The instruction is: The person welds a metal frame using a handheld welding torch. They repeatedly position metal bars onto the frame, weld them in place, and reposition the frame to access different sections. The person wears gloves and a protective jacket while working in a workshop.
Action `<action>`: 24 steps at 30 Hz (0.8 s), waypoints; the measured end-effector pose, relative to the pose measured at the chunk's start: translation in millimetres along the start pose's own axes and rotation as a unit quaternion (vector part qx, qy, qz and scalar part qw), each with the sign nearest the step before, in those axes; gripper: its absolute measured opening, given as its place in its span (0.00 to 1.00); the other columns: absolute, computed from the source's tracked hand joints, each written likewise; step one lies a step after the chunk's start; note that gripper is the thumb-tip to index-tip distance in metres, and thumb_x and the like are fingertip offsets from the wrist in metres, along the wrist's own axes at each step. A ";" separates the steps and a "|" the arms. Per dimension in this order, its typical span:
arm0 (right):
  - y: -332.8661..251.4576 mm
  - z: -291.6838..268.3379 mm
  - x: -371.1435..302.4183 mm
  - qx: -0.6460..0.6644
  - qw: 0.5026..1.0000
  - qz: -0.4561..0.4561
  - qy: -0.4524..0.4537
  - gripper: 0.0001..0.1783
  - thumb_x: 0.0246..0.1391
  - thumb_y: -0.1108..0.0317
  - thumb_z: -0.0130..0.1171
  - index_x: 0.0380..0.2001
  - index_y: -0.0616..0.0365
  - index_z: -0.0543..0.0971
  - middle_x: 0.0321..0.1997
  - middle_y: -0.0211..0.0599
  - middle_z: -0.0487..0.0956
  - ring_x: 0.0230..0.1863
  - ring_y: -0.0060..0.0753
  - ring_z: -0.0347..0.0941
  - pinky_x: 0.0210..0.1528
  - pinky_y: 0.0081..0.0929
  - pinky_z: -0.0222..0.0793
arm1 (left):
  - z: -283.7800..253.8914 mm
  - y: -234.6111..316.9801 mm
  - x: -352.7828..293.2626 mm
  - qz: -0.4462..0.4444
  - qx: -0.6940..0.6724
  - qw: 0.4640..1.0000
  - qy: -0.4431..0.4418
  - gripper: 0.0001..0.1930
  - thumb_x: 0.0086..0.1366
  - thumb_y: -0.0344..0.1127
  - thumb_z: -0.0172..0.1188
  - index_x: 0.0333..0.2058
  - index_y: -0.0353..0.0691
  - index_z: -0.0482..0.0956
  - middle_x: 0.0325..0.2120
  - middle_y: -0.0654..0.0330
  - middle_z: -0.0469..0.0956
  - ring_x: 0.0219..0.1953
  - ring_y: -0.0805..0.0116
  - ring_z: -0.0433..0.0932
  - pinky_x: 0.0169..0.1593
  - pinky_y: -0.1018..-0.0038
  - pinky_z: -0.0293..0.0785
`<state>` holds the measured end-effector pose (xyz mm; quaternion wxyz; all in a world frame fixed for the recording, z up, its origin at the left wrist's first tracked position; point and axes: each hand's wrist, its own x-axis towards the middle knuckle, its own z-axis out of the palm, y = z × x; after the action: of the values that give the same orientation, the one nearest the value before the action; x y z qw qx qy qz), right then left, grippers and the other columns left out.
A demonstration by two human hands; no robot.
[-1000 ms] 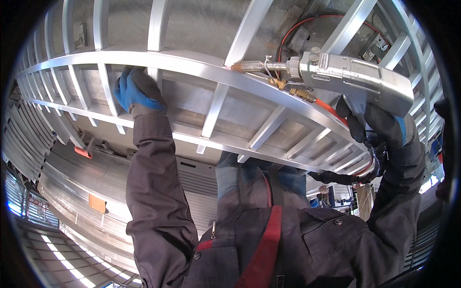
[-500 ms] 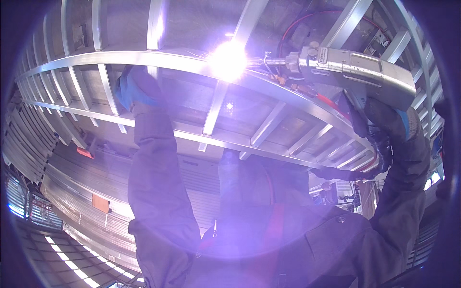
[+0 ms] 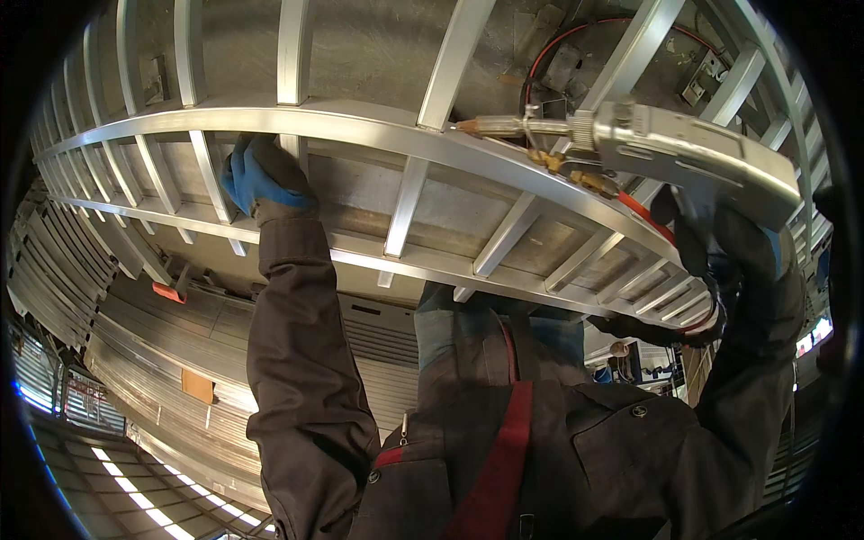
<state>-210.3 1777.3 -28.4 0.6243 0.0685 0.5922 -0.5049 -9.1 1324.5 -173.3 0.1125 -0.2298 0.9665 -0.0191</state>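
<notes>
A long silver metal frame (image 3: 360,130), built of rails with many crossbars, spans the view from left to right. My left hand (image 3: 267,177), in a blue and dark glove, closes around the frame beside a crossbar, its fingertips tucked behind the near rail. In my right hand (image 3: 751,238), also gloved, is a silver welding gun (image 3: 693,148), gripped by its handle. The gun's copper-coloured nozzle (image 3: 477,128) points left and sits close to the joint of an upper crossbar (image 3: 454,67) and the rail. No arc glows there.
A red hose (image 3: 648,216) and dark cable run from the gun past my right forearm. Stacked metal profiles (image 3: 171,346) lie at lower left, near a red-ended clamp (image 3: 168,292). Another cable loops on the floor at upper right, beside a small metal piece (image 3: 702,79).
The bright welding arc at the nozzle has gone out, and the purple glare has cleared. The gun has shifted slightly right and down; my left hand still grips the frame.
</notes>
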 end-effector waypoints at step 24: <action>8.6 59.0 -61.1 0.175 0.980 0.030 0.095 0.48 0.49 0.40 0.77 0.61 0.66 0.73 0.41 0.41 0.82 0.27 0.26 0.79 0.26 0.20 0.74 | -9.1 5.3 -2.6 -0.056 -0.093 0.993 -0.035 0.16 0.64 0.38 0.58 0.48 0.41 0.84 0.60 0.51 0.77 0.63 0.44 0.68 0.69 0.52 0.61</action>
<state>-151.7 1774.7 33.7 0.5580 0.2419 0.5493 -0.5730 -11.2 1330.3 -164.4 0.1228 -0.2937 0.9452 0.0730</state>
